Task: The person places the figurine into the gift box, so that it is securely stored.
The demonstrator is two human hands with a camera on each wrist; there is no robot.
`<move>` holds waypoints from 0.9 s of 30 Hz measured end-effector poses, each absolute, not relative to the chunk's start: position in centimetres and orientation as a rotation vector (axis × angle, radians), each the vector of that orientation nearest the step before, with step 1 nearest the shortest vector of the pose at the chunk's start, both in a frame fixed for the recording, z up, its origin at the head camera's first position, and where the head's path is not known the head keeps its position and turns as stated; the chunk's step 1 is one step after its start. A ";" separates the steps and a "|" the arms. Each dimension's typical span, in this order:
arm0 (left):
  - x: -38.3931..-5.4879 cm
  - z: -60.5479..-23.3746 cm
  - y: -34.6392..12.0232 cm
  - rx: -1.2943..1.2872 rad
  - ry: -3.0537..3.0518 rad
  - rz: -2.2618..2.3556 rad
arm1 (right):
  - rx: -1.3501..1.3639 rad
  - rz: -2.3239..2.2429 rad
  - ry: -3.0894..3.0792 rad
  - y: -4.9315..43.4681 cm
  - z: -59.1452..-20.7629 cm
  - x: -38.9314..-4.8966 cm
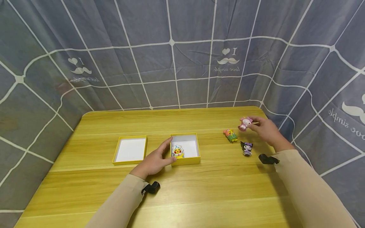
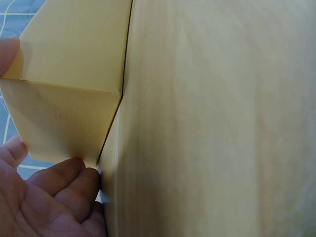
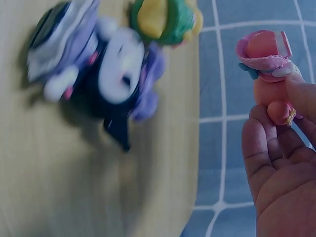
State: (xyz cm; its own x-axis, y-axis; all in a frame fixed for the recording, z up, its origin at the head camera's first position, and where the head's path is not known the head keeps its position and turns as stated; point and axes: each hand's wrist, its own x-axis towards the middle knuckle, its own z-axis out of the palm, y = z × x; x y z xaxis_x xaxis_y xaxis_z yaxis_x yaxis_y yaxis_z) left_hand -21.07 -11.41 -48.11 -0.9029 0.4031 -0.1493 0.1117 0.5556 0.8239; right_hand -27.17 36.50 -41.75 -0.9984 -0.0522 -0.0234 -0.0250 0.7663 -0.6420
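My right hand [image 1: 266,131] pinches a pink figurine [image 1: 245,123] with a white face between thumb and fingers, off the table near its back right. The right wrist view shows the pink figurine [image 3: 270,64] from another side. My left hand [image 1: 155,161] grips the left side of an open yellow box [image 1: 186,161], its thumb at the front corner. Inside the white-lined box, a yellow figurine in a white hood [image 1: 178,152] lies at the front left. Left of that hand is a shallow yellow lid [image 1: 130,150], white inside up.
On the table [image 1: 214,190], near the right hand, lie a green-and-yellow figurine with a pink top [image 1: 231,135] and a black-and-purple figurine [image 1: 246,148]. A grey-blue curtain with white lines [image 1: 194,63] hangs around the table's back and sides.
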 end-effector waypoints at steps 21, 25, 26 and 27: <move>-21.0 -47.9 -11.5 0.420 2.490 1.247 | -0.243 -1.112 2.865 29.8 -39.0 -26.8; -21.0 -47.9 -11.5 0.421 2.487 1.250 | -0.280 -1.129 2.851 28.5 -38.7 -26.6; -21.0 -47.9 -11.5 0.422 2.488 1.250 | -0.294 -1.131 2.847 28.2 -38.6 -26.5; -21.0 -47.9 -11.5 0.422 2.490 1.250 | -0.309 -1.136 2.845 27.9 -38.5 -26.4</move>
State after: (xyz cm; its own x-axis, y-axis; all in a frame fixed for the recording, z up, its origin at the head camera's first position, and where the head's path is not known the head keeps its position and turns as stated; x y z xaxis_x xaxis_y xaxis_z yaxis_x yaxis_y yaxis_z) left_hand -20.97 -11.52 -47.94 -0.9042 0.3993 -0.1519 0.1168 0.5730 0.8112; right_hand -26.42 27.87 -38.51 -0.9779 -0.2082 0.0159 -0.1619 0.7078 -0.6876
